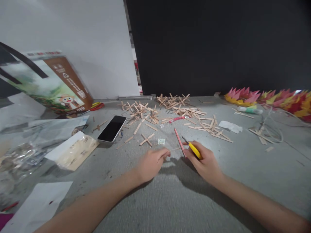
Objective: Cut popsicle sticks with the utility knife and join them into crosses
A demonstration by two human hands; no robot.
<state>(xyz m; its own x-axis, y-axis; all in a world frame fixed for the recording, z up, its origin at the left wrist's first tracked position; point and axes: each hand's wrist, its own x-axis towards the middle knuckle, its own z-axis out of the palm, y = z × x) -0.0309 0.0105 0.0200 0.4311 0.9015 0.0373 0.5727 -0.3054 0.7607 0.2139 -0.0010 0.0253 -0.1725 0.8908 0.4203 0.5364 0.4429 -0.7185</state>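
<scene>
My right hand [206, 161] is closed around a yellow utility knife [195, 150], its dark pointed tip aimed up and left. The same hand also pinches the lower end of a thin red-and-white patterned stick [179, 140], which tilts up to the left. My left hand [153, 163] is closed just to the left, thumb and forefinger together. A pale thin strip [175, 149] runs between the two hands; its ends are hidden by the fingers. Just beyond them lie a small pale printed square [161, 141] and a crossed pair of wooden sticks [146, 139].
Loose and crossed wooden sticks [173, 105] are heaped at the back. A phone [112, 128], a paper packet [74, 152], plastic wrapping and a printed bag [60, 87] stand at left. On the right are a white scrap [230, 126], a glue stick [249, 110], a cable and pink-yellow paper shapes [243, 96].
</scene>
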